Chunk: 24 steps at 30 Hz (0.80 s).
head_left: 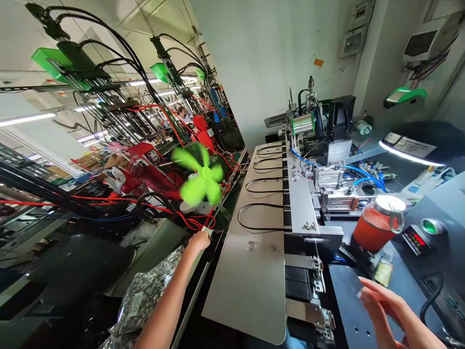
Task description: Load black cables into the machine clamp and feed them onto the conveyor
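My left hand (199, 241) reaches out past the left edge of the metal plate, fingers closed. A small whitish piece (207, 231) shows at its fingertips, too small to name. Just beyond it stands a green fan (206, 173), its blades slightly blurred. Below my left forearm lies a clear plastic bag (143, 295) full of small parts. My right hand (394, 312) hovers over the dark machine bed (350, 295) at the lower right, thumb and fingers curved and apart with nothing visible between them.
Black cable loops (259, 215) lie across the grey metal plate (250, 281) beside the machine's rail. A wire spool (303, 124) stands at the back. On the right are a red-orange jar (376, 225), a ring lamp (414, 150) and a digital display (416, 239). Red machines (150, 169) stand leftward.
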Tool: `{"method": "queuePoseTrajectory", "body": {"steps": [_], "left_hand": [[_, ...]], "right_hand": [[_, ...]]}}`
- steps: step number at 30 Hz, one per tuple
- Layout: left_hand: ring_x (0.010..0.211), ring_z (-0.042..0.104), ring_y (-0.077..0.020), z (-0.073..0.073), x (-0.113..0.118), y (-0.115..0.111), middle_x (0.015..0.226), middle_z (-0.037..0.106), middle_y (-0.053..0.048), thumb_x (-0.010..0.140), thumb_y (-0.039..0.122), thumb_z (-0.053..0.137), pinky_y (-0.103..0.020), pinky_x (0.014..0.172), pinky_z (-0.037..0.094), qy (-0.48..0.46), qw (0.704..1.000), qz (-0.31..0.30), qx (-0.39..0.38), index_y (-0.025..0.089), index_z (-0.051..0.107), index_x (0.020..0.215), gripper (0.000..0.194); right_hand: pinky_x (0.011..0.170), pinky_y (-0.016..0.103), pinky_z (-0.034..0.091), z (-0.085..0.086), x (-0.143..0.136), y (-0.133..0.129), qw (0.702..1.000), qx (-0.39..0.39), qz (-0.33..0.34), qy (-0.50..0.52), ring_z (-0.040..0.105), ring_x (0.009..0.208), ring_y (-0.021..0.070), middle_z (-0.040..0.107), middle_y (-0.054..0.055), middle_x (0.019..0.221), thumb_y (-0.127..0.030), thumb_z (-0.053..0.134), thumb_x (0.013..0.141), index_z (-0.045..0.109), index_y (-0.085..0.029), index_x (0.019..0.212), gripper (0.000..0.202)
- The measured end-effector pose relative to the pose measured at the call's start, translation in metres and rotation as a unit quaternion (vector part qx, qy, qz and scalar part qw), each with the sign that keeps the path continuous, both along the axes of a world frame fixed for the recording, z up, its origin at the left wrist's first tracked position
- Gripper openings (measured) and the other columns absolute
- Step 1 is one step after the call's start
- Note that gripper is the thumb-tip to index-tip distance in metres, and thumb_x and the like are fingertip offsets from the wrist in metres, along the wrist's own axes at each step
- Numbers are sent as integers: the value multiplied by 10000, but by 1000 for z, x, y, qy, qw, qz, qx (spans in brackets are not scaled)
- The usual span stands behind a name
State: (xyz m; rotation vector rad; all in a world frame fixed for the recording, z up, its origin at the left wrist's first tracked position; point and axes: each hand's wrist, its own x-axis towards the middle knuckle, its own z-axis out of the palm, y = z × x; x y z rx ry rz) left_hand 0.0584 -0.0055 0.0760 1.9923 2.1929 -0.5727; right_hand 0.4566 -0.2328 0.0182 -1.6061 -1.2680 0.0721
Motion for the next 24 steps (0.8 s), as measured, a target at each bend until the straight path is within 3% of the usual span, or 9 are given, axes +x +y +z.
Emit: {"method": "queuePoseTrajectory", "body": {"steps": [3,6,10,15,17,19,22,24], "left_hand": [[967,602,-203,-32,-16,-6,1104,598,-77,904,319,563,-397,829,517,11,1000,29,2,139,572,1112,276],[967,600,-204,-45,-28,-9,1093,601,-76,908,334,553,-402,835,510,6,999,49,19,136,575,1101,277],[935,610,-194,-45,-42,-7,1020,622,-59,902,353,560,-381,824,502,-16,996,67,53,142,598,1039,254],[845,641,-205,-30,-41,-7,872,672,-55,891,323,554,-367,788,491,-73,986,71,134,139,643,878,205],[847,653,-227,-19,-31,-4,855,687,-68,890,279,516,-328,753,487,-113,974,55,186,157,650,861,184],[858,656,-212,-6,-10,2,891,687,-78,927,262,397,-277,732,484,-170,957,19,236,161,629,966,256],[805,638,-157,17,44,2,925,660,-86,970,280,206,-234,707,487,-269,922,-59,272,120,514,1189,410],[725,610,-138,33,93,-12,885,645,-63,974,338,235,-221,660,481,-335,900,-127,250,130,512,1203,415]], "right_hand": [[556,241,532,3,-2,7,996,27,75,-25,660,612,169,700,59,869,-375,536,875,655,-237,949,196],[598,227,541,6,-4,9,993,42,105,-28,651,596,157,686,48,830,-320,541,873,644,-232,935,149],[640,218,551,5,-3,7,994,25,100,-33,671,638,168,687,54,837,-336,536,875,648,-221,918,166],[635,195,547,-1,-1,6,995,26,94,-20,677,644,156,686,41,820,-336,537,878,651,-220,908,165],[639,199,547,-3,-2,6,995,29,93,-10,677,645,155,687,39,821,-321,548,875,649,-222,920,148],[640,210,550,-5,-4,7,996,20,92,5,681,652,161,692,40,816,-304,552,877,646,-220,944,143],[605,216,545,1,-11,7,994,-1,101,45,675,623,159,689,31,745,-268,517,904,638,-211,957,144],[578,211,526,9,-17,8,990,-12,125,72,650,589,144,668,15,695,-249,502,913,635,-206,944,143]]}}
